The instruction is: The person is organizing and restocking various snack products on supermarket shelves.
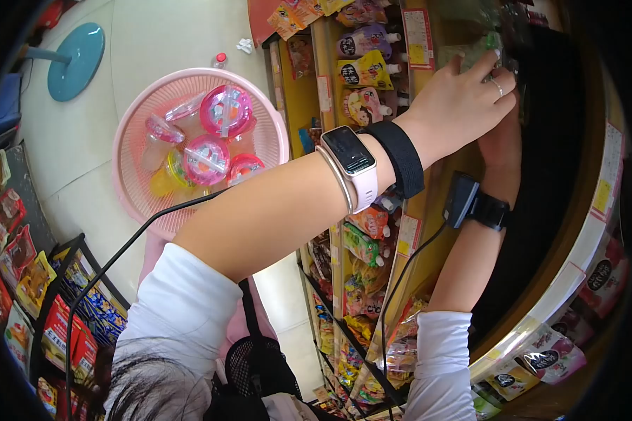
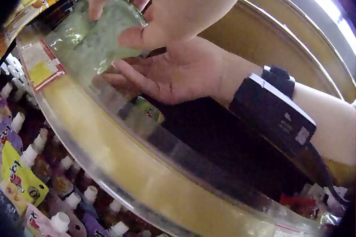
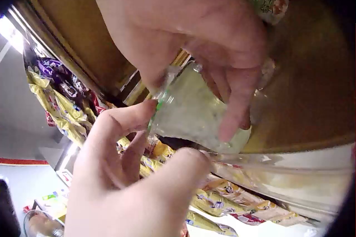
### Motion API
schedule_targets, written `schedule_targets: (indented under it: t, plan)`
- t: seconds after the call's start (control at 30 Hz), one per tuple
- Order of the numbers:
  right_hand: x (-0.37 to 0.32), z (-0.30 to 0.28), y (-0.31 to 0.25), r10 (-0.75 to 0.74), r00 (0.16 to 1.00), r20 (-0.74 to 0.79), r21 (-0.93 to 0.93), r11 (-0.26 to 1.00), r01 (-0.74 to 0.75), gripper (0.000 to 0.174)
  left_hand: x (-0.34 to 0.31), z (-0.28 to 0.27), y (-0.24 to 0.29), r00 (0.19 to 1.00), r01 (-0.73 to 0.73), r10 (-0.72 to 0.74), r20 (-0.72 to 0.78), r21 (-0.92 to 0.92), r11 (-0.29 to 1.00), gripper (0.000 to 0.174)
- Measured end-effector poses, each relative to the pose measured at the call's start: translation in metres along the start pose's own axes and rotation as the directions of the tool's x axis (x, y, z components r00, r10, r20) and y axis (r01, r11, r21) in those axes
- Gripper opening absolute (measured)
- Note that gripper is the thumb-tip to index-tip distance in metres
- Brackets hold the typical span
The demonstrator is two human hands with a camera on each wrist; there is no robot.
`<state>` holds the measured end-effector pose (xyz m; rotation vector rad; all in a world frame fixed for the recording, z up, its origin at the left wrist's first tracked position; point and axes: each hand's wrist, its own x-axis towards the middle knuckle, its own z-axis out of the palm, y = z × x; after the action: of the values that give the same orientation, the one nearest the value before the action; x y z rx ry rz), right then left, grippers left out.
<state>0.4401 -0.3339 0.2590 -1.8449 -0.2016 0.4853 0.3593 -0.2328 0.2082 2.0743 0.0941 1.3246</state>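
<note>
A pale green, see-through pack (image 2: 108,31) with a green edge is between both hands, over a curved shelf bin. My left hand (image 1: 460,105), with a ring, pinches it between thumb and fingers. My right hand (image 2: 183,73) has come in underneath and is mostly hidden behind the left in the head view. In the right wrist view the right hand (image 3: 194,31) holds the same pack (image 3: 192,112) with thumb and fingers on opposite sides. The left hand (image 3: 128,176) touches its green edge there.
Spouted snack pouches (image 1: 365,70) fill the shelf rows beside my arms. A pink basket (image 1: 123,151) with pink-lidded containers stands at the left. More bagged snacks (image 1: 548,358) line the lower right; a dark bin (image 1: 551,133) lies right of my hands. Cables run along both arms.
</note>
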Motion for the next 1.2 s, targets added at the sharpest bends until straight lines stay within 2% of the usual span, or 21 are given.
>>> schedule_targets:
  t: [0.03,0.1,0.23,0.3,0.33,0.37,0.43,0.5,0.53,0.6,0.63,0.67,0.7,0.77,0.83,0.87,0.93,0.97,1.03,1.13,1.2]
  plan:
    - [0.0,0.0,-0.002,0.004,1.0,0.006,-0.001,1.0,-0.004,0.036,-0.004,-0.004,0.0,1.0,0.005,-0.005,0.001,0.005,1.0,0.019]
    - [0.002,0.0,-0.006,0.165,0.986,-0.035,0.131,0.978,-0.16,0.047,-0.014,-0.016,-0.001,0.998,-0.033,0.03,0.05,0.059,0.998,0.024]
    - [-0.009,0.007,-0.002,0.17,0.984,-0.062,0.123,0.979,-0.161,0.055,-0.053,-0.056,-0.013,0.976,-0.071,0.06,0.208,0.045,0.996,0.024]
    - [-0.025,0.015,-0.001,0.044,0.979,-0.199,-0.011,0.999,-0.047,0.06,-0.085,-0.087,-0.031,0.938,-0.091,0.079,0.337,0.021,0.996,0.025]
    - [-0.037,0.022,0.004,-0.058,0.959,-0.277,-0.059,0.997,0.043,0.054,-0.105,-0.106,-0.044,0.914,-0.057,0.043,0.405,0.024,0.998,0.026]
    - [-0.052,0.031,0.009,-0.05,0.961,-0.271,-0.059,0.998,0.035,0.054,-0.125,-0.125,-0.056,0.884,-0.022,0.005,0.467,0.03,0.999,0.027]
    - [-0.082,0.051,0.022,-0.246,0.787,-0.566,-0.348,0.936,0.042,0.041,-0.161,-0.17,-0.076,0.818,0.144,-0.161,0.552,0.074,0.987,0.029]
    - [-0.109,0.075,0.062,-0.319,0.793,-0.518,-0.409,0.907,0.098,0.028,-0.19,-0.205,-0.092,0.74,0.221,-0.327,0.588,0.247,0.943,0.031]
    - [-0.127,0.104,0.075,-0.209,0.881,-0.424,-0.322,0.944,0.069,0.021,-0.2,-0.217,-0.095,0.739,0.229,-0.336,0.585,0.25,0.941,0.031]
    - [-0.151,0.148,0.123,0.072,0.987,-0.147,-0.405,0.905,-0.127,0.023,-0.212,-0.235,-0.099,0.579,0.423,-0.617,0.532,0.451,0.786,0.035]
    - [-0.163,0.168,0.149,0.146,0.989,0.034,-0.404,0.907,-0.12,0.025,-0.218,-0.238,-0.101,0.578,0.423,-0.622,0.529,0.457,0.782,0.035]
    - [-0.172,0.197,0.16,0.282,0.956,0.079,-0.287,0.925,-0.249,0.029,-0.224,-0.241,-0.105,0.513,0.531,-0.686,0.516,0.437,0.726,0.037]
    - [-0.175,0.22,0.165,0.342,0.932,0.119,-0.351,0.892,-0.283,0.035,-0.226,-0.243,-0.108,0.441,0.632,-0.742,0.505,0.412,0.656,0.04]
    - [-0.17,0.25,0.193,0.356,0.922,0.153,-0.332,0.897,-0.291,0.04,-0.225,-0.242,-0.113,0.424,0.647,-0.749,0.51,0.408,0.644,0.042]
    - [-0.16,0.27,0.203,0.065,0.99,0.123,-0.639,0.769,0.029,0.041,-0.226,-0.239,-0.118,0.404,0.664,-0.752,0.52,0.399,0.632,0.043]
    - [-0.156,0.274,0.205,0.067,0.99,0.122,-0.641,0.767,0.027,0.041,-0.228,-0.237,-0.12,0.392,0.677,-0.765,0.51,0.403,0.616,0.043]
    - [-0.149,0.276,0.205,0.313,0.949,0.033,-0.566,0.788,-0.241,0.039,-0.226,-0.235,-0.121,0.384,0.694,-0.774,0.503,0.396,0.601,0.044]
    - [-0.148,0.272,0.203,0.312,0.95,0.028,-0.57,0.785,-0.241,0.039,-0.225,-0.236,-0.12,0.375,0.67,-0.769,0.518,0.421,0.611,0.044]
    - [-0.147,0.265,0.199,0.427,0.895,0.129,-0.378,0.856,-0.353,0.036,-0.223,-0.235,-0.118,0.368,0.645,-0.763,0.532,0.445,0.621,0.044]
    - [-0.157,0.257,0.198,0.307,0.938,0.16,-0.324,0.914,-0.244,0.034,-0.221,-0.237,-0.11,0.376,0.617,-0.767,0.519,0.477,0.625,0.045]
    - [-0.169,0.254,0.197,0.231,0.961,0.151,-0.329,0.928,-0.172,0.034,-0.219,-0.237,-0.102,0.424,0.624,-0.77,0.477,0.462,0.63,0.044]
